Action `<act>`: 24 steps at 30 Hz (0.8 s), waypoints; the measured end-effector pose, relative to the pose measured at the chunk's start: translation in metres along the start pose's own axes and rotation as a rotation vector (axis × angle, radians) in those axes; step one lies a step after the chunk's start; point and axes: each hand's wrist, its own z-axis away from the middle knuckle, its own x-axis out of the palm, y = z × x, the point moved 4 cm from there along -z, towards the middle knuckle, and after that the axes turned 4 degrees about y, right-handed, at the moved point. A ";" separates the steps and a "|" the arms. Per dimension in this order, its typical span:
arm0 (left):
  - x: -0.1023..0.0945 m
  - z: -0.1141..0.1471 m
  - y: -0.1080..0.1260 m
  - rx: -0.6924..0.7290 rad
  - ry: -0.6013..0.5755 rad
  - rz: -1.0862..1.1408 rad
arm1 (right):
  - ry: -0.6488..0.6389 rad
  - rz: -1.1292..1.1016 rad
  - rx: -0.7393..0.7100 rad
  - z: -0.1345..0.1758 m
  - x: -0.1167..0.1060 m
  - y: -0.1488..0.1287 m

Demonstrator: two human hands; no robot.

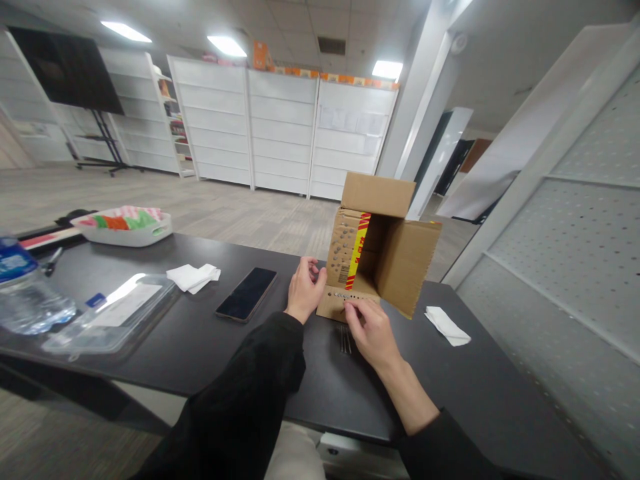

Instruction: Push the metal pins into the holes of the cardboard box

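An open cardboard box stands on the table, its mouth towards me. Small round grey heads dot its left flap, and a row of heads and holes runs along the bottom flap. My left hand is beside the left flap with fingers loosely curled and thumb apart; whether it touches the cardboard I cannot tell. Over the bottom flap, my right hand has thumb and forefinger pinched together; what lies between the fingertips is too small to make out. Several thin metal nails lie on the table just left of that hand.
On the dark table a phone, folded tissue, clear plastic case and water bottle lie to the left. A white basket stands farther back. Another tissue and a perforated panel are right.
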 end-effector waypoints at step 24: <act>0.001 0.000 -0.001 -0.010 0.004 -0.001 | 0.154 0.088 0.118 -0.007 0.000 0.025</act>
